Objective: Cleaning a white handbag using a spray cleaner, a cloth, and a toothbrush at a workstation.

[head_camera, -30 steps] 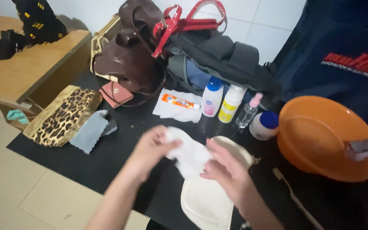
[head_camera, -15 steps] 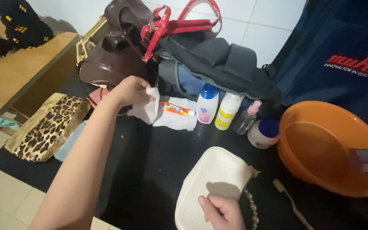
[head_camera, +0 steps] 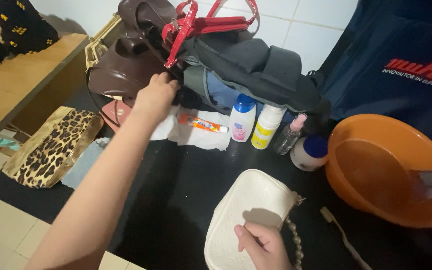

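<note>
My left hand (head_camera: 155, 96) reaches far across the black counter (head_camera: 176, 195) to the pile of bags. Its knuckles face me and its curled fingertips lie against the brown handbag (head_camera: 121, 75) and the dark grey bag (head_camera: 246, 65). A white cloth (head_camera: 196, 134) lies just below that hand with a small orange-and-white tube (head_camera: 202, 123) on it. My right hand (head_camera: 263, 245) grips the near edge of a cream quilted pouch (head_camera: 248, 210), thumb on top. A pearl chain (head_camera: 294, 240) hangs from the pouch beside that hand.
Behind the pouch stand a blue-capped white bottle (head_camera: 242, 118), a yellow-labelled bottle (head_camera: 265, 127), a small clear spray bottle (head_camera: 288, 135) and a squat jar (head_camera: 308, 152). An orange basin (head_camera: 376, 190) sits right, a toothbrush (head_camera: 343, 235) near it. A leopard-print pouch (head_camera: 51, 147) lies left.
My left hand carried the white cloth from above the cream pouch up to the bags, and white cloth now lies below it. My right hand stayed on the pouch's near edge.
</note>
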